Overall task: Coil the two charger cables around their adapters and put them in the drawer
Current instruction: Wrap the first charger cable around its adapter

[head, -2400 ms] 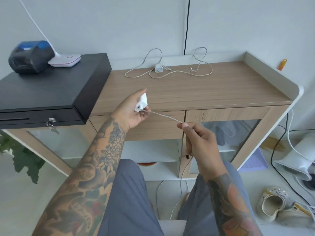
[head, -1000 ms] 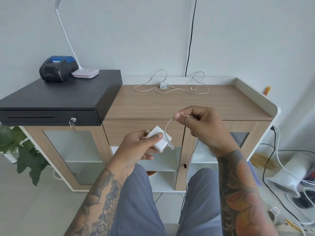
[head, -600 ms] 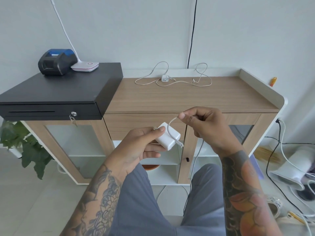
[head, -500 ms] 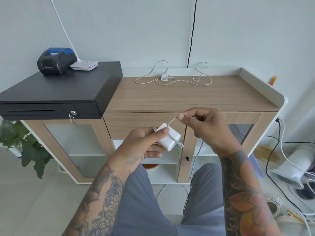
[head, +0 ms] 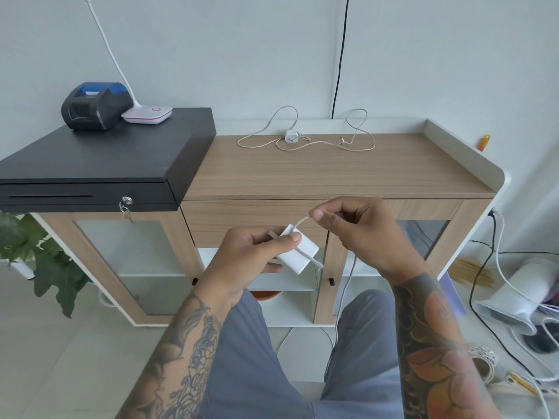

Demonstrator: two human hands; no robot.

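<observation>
My left hand (head: 248, 261) grips a white square adapter (head: 299, 255) in front of the cabinet's shut drawer (head: 242, 217). One turn of its white cable (head: 302, 222) crosses the adapter's face. My right hand (head: 360, 231) pinches that cable just above the adapter; the rest hangs down between my knees. A second small white adapter (head: 291, 136) lies at the back of the wooden cabinet top (head: 332, 173), with its loose cable (head: 357, 137) spread to both sides.
A black cash drawer (head: 90, 176) with a key sits on the left, carrying a receipt printer (head: 93, 105) and a white lamp base (head: 147, 114). A plant (head: 36, 261) stands at floor left. Cables and a white device (head: 514, 300) lie on the floor at right.
My right hand has carried the cable up and across the adapter, laying a turn over its face. My left hand has kept its hold on the adapter and lowered it in front of the drawer.
</observation>
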